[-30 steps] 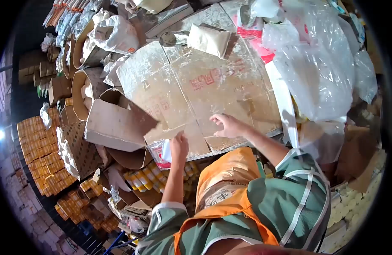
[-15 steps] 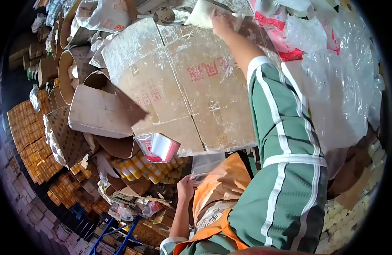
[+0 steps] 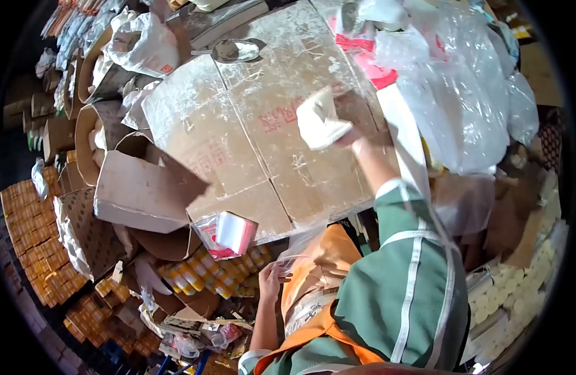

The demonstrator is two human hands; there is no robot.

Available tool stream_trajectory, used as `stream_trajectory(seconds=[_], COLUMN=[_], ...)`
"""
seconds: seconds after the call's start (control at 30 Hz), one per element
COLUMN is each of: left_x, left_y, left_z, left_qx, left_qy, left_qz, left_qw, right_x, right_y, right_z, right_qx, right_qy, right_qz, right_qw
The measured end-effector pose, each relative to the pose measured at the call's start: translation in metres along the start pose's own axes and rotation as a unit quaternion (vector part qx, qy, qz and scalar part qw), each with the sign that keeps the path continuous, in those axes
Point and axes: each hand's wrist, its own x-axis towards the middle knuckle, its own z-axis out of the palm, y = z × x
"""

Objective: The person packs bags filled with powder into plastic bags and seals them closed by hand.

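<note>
My right hand [image 3: 350,136] is closed on a small white bag [image 3: 317,120], apparently filled with powder, held over the right side of the cardboard-covered tabletop [image 3: 238,156]. Low in the view, close to the orange apron [image 3: 328,250], my left hand [image 3: 271,279] pinches a clear plastic bag [image 3: 308,239] that hangs by the table's front edge. A metal scoop [image 3: 228,51] with white powder in it lies at the far side of the table. Near the front left corner rests a clear packet with red print and white sheets [image 3: 230,234].
Clear and pink plastic bags [image 3: 456,94] are heaped along the right side. Open cardboard boxes [image 3: 141,190] crowd the left edge, with a white sack [image 3: 141,47] behind them. Yellow-capped containers [image 3: 213,272] sit below the front edge; orange packs [image 3: 41,231] are stacked at far left.
My right hand has lifted the white bag from beside the scoop and brought it nearer, toward my body. My left hand stays low with the clear bag. The view has shifted slightly.
</note>
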Motion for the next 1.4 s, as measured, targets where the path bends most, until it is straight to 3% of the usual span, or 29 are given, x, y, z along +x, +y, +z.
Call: stream_trajectory(seconds=[0.07, 0.2, 0.27, 0.33, 0.4, 0.43, 0.47, 0.53, 0.57, 0.67, 0.73, 0.77, 0.8, 0.83, 0.87, 0.93, 0.97, 1.0, 1.03, 1.13, 1.17, 1.2, 1.23, 1.33, 1.37, 1.4], left_x=[-0.005, 0.004, 0.006, 0.017, 0.018, 0.014, 0.017, 0.022, 0.026, 0.023, 0.032, 0.033, 0.033, 0.064, 0.101, 0.125, 0.122, 0.119, 0.114, 0.153, 0.133, 0.155, 0.174, 0.144, 0.135, 0.137], left_y=[0.009, 0.008, 0.006, -0.006, -0.004, -0.001, -0.003, -0.007, -0.006, -0.004, -0.008, -0.001, 0.007, -0.002, -0.017, -0.023, -0.028, -0.027, -0.024, -0.018, 0.001, 0.008, 0.004, 0.046, 0.063, 0.071], left_z=[-0.002, -0.032, -0.048, -0.074, -0.092, -0.101, -0.114, -0.134, -0.144, -0.171, -0.188, -0.191, -0.198, -0.226, -0.258, -0.289, -0.293, -0.294, -0.291, -0.278, -0.252, -0.249, -0.239, -0.163, -0.129, -0.102], left_qx=[0.019, -0.016, -0.012, -0.002, 0.000, 0.003, 0.007, -0.015, -0.016, 0.018, 0.054, 0.049, 0.044, 0.176, 0.298, 0.392, 0.424, 0.454, 0.420, 0.406, 0.393, 0.406, 0.503, 0.465, 0.419, 0.370], left_qy=[-0.028, -0.044, -0.076, -0.111, -0.132, -0.136, -0.138, -0.133, -0.114, -0.052, 0.009, 0.064, 0.119, 0.204, 0.284, 0.390, 0.388, 0.386, 0.358, 0.389, 0.392, 0.330, 0.356, 0.301, 0.299, 0.293], left_qz=[0.009, 0.030, 0.062, 0.072, 0.070, 0.069, 0.068, 0.113, 0.129, 0.155, 0.202, 0.205, 0.206, 0.321, 0.423, 0.332, 0.304, 0.277, 0.260, 0.233, 0.243, 0.224, 0.295, 0.473, 0.431, 0.481], left_qw=[0.999, 0.998, 0.995, 0.991, 0.989, 0.988, 0.988, 0.984, 0.985, 0.986, 0.978, 0.975, 0.970, 0.908, 0.807, 0.764, 0.760, 0.754, 0.793, 0.794, 0.796, 0.822, 0.731, 0.685, 0.741, 0.739], right_x=[-0.025, -0.051, -0.069, -0.092, -0.126, -0.148, -0.157, -0.180, -0.180, -0.163, -0.152, -0.146, -0.147, -0.150, -0.151, -0.172, -0.181, -0.190, -0.201, -0.168, -0.175, -0.169, -0.171, -0.197, -0.203, -0.206], right_y=[0.059, 0.108, 0.124, 0.138, 0.158, 0.154, 0.169, 0.198, 0.213, 0.265, 0.291, 0.294, 0.291, 0.288, 0.286, 0.293, 0.294, 0.296, 0.305, 0.302, 0.312, 0.314, 0.313, 0.311, 0.307, 0.302], right_z=[-0.043, -0.014, 0.015, 0.022, 0.048, 0.037, 0.057, 0.129, 0.146, 0.143, 0.143, 0.138, 0.119, 0.119, 0.120, 0.155, 0.171, 0.192, 0.221, 0.164, 0.179, 0.172, 0.166, 0.198, 0.203, 0.203], right_qx=[-0.047, -0.150, -0.083, -0.115, -0.107, -0.286, -0.291, -0.108, -0.215, -0.089, -0.096, -0.140, -0.105, -0.114, -0.121, -0.134, -0.134, -0.134, -0.138, -0.187, -0.171, -0.157, -0.147, -0.127, -0.124, -0.120], right_qy=[0.122, 0.086, 0.132, 0.101, -0.043, 0.002, -0.003, -0.125, -0.103, -0.140, -0.157, -0.095, -0.060, -0.017, 0.026, 0.045, 0.011, -0.025, -0.007, 0.002, -0.002, 0.024, 0.017, 0.032, 0.056, 0.056], right_qz=[-0.013, -0.033, -0.036, -0.042, -0.096, -0.119, -0.125, -0.132, -0.152, -0.154, -0.183, -0.207, -0.150, -0.155, -0.158, -0.164, -0.138, -0.112, -0.098, -0.073, -0.109, -0.115, -0.090, -0.028, 0.011, 0.012], right_qw=[0.991, 0.984, 0.987, 0.987, 0.989, 0.951, 0.949, 0.977, 0.959, 0.974, 0.966, 0.964, 0.981, 0.981, 0.980, 0.976, 0.981, 0.984, 0.986, 0.980, 0.979, 0.981, 0.985, 0.991, 0.991, 0.991])
